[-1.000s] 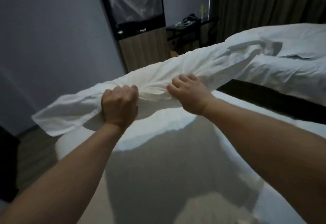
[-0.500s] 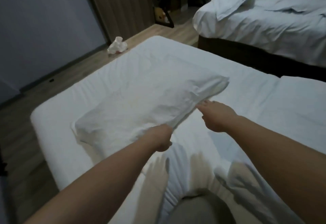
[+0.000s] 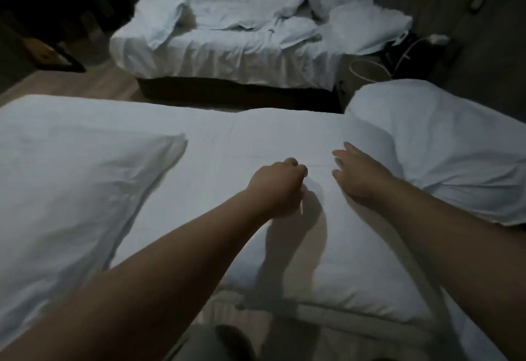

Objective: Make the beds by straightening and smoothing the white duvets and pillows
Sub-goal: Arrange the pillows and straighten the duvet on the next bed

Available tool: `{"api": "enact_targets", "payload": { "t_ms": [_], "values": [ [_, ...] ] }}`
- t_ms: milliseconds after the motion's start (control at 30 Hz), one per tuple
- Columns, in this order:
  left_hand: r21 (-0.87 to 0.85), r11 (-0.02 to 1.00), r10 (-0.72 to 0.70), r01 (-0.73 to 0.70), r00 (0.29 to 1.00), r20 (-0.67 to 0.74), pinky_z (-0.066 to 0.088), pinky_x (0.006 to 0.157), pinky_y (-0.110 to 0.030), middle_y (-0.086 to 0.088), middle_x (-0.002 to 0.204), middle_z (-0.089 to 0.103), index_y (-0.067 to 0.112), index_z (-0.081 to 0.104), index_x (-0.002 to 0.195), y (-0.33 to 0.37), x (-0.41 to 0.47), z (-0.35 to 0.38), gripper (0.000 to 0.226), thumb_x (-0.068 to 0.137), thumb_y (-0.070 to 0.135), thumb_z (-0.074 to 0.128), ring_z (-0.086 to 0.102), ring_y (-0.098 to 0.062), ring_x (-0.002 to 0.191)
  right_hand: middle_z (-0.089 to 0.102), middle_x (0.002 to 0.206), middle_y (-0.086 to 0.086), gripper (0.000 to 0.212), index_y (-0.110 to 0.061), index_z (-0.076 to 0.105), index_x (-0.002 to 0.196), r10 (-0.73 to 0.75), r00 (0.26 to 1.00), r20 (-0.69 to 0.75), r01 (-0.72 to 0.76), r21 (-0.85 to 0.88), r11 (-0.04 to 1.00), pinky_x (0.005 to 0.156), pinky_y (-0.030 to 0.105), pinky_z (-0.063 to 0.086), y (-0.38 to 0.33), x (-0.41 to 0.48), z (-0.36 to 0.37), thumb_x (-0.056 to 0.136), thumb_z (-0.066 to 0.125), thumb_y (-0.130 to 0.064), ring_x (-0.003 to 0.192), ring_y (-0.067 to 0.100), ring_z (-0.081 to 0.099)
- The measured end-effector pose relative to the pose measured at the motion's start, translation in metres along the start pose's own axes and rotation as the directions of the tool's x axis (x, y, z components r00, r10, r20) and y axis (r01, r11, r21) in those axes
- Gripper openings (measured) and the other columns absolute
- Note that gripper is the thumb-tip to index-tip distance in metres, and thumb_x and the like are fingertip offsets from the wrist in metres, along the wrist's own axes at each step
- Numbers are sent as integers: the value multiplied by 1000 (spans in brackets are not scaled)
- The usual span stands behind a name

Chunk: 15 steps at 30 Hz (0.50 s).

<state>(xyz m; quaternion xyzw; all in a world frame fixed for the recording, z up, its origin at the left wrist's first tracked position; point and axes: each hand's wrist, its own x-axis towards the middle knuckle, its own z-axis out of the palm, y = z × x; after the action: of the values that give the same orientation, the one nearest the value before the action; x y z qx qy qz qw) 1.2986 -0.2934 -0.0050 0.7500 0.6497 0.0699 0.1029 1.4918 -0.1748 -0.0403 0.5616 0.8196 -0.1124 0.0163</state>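
So the near sheet [image 3: 256,138] is matt white cloth, pretty smooth. Same fabric on the left pillow [image 3: 71,184] and right pillow [image 3: 441,147], softly creased. The far duvet [image 3: 227,19] is way more rumpled. The floor [image 3: 79,86] looks like pale wood.

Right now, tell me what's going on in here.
A person is making the near bed. Both hands reach over its white cover between two pillows: the left hand curled with nothing visibly in it, the right hand open, fingers spread, close to the right pillow. The left pillow lies flat. The far bed is rumpled, not yet straightened.
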Motion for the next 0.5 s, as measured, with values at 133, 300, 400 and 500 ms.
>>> {"api": "enact_targets", "payload": {
  "t_ms": [133, 300, 400, 500],
  "values": [
    [-20, 985, 174, -173, 983, 49, 53, 95, -43, -3, 146, 48, 20, 51, 143, 79, 46, 17, 46, 99, 32, 59, 57, -27, 122, 18, 167, 2, 60, -23, 31, 157, 242, 970, -10, -241, 84, 967, 118, 45, 32, 111, -29, -6, 102, 45, -44, 147, 26, 33],
    [-55, 946, 323, -320, 943, 76, 51, 99, -42, 0, 148, 47, 23, 51, 142, 163, 94, 45, 46, 99, 35, 59, 56, -24, 124, 40, 155, 10, 56, -17, 39, 150, 525, 849, -57, -502, 222, 836, 111, 46, 40, 231, -68, -5, 98, 52, -33, 139, 31, 43],
    [-85, 927, 372, -365, 923, 95, 52, 99, -41, 1, 146, 48, 24, 52, 141, 199, 119, 59, 46, 98, 36, 60, 57, -24, 122, 42, 150, 15, 57, -13, 37, 149, 646, 760, -64, -610, 273, 744, 105, 47, 46, 293, -77, -8, 98, 53, -33, 132, 37, 48],
    [-108, 918, 393, -382, 913, 112, 52, 99, -39, 2, 145, 49, 24, 53, 140, 222, 141, 70, 45, 97, 36, 61, 58, -23, 121, 43, 146, 22, 56, -8, 38, 146, 754, 649, -101, -689, 342, 639, 102, 46, 48, 348, -72, -21, 97, 54, -26, 128, 42, 50]
  ]
}}
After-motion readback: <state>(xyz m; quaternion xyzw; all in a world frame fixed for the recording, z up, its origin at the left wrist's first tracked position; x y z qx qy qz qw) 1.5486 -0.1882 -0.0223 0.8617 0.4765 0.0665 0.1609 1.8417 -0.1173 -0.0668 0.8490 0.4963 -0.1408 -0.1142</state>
